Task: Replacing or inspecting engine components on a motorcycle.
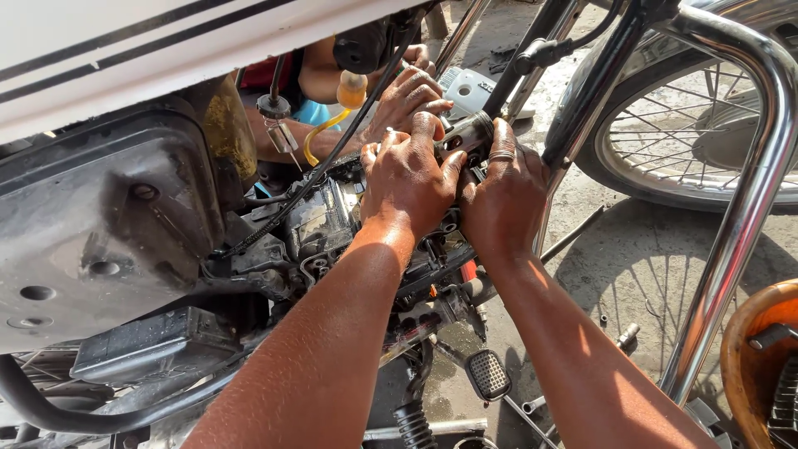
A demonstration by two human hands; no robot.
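The metal cylinder [467,133] lies between both hands, long axis toward 2 o'clock. Right hand [505,195] grasps it; left hand [407,175] presses beside it, grip unclear.

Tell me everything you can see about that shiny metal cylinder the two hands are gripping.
The metal cylinder is short, round and silvery, with dark grime, lying roughly level above the greasy black engine. The left hand grips its near end from the left; the right hand, wearing a ring, presses against its right side. Another person's hand rests just behind it.

Roadside repair yard: stripped motorcycle [332,224]
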